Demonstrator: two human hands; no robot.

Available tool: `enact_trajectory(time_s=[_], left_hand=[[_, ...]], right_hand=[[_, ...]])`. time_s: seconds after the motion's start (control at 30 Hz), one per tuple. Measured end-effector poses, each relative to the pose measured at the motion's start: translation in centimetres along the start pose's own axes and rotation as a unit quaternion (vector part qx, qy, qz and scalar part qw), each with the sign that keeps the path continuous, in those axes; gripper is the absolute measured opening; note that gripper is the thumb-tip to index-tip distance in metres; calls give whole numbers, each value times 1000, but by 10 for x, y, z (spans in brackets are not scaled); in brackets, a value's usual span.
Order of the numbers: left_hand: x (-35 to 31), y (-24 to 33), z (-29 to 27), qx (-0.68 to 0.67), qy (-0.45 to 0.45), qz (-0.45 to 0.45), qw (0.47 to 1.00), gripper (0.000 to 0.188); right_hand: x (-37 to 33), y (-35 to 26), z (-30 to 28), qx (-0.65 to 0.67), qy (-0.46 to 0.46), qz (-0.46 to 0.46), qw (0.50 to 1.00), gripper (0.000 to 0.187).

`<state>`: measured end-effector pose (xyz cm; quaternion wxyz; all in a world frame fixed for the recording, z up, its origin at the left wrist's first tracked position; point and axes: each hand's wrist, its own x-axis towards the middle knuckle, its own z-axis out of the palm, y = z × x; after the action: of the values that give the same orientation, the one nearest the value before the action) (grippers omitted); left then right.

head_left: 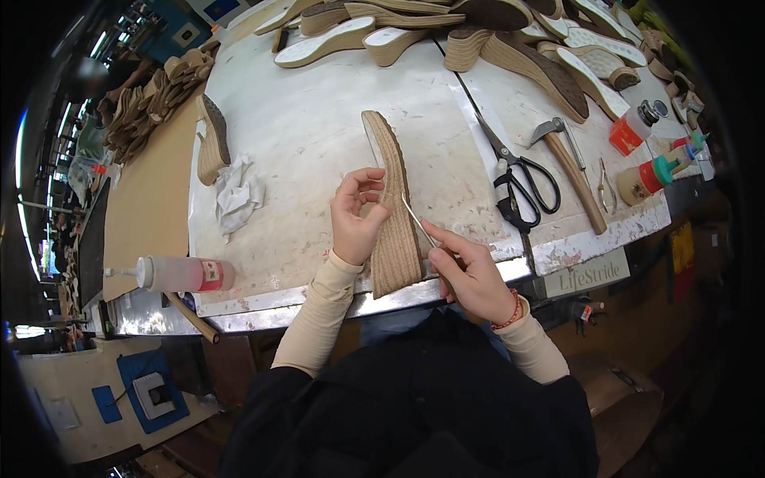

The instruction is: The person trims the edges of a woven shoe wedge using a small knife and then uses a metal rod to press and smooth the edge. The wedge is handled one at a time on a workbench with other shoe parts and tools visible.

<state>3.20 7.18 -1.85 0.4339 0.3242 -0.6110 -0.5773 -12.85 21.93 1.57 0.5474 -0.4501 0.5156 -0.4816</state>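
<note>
A tan rope-wrapped wedge shoe sole (394, 251) is held on its side edge near the table's front, its narrow toe end pointing away from me. Around its middle, from the left side, my left hand (357, 219) grips it with curled fingers and thumb. In my right hand (472, 277) is a thin, slender metal tool (417, 219), pinched between thumb and fingers. The tool's tip touches the sole's right edge, close to my left thumb. Its exact kind is too small to tell, and my fingers hide its rear end.
Many wedge soles (335, 44) are heaped at the back. Black-handled scissors (518, 171), a hammer (574, 175), pliers (607, 190) and small bottles (637, 182) lie at the right. Leftward are a crumpled white cloth (237, 197), another sole (212, 143) and a squeeze bottle (187, 274).
</note>
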Motion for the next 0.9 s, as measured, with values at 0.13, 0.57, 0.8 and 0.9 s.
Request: enact_trajectory(time_s=[0.13,0.57,0.8,0.9], left_hand=[[-1,-1,1,-2,10,16,1000,35],[-2,1,-1,66,55,95,992,17],[-3,6,1,-31,83,23,996,19],[-2,5,4,12,60,45,997,20]], right_hand=[[0,-2,0,2,-5,2,1000,43],[23,1,-26,-264,103,-152,947,61],[54,4,-29,-332,140,-174,916,73],[58,7,-31,-340,165,-164,911,67]])
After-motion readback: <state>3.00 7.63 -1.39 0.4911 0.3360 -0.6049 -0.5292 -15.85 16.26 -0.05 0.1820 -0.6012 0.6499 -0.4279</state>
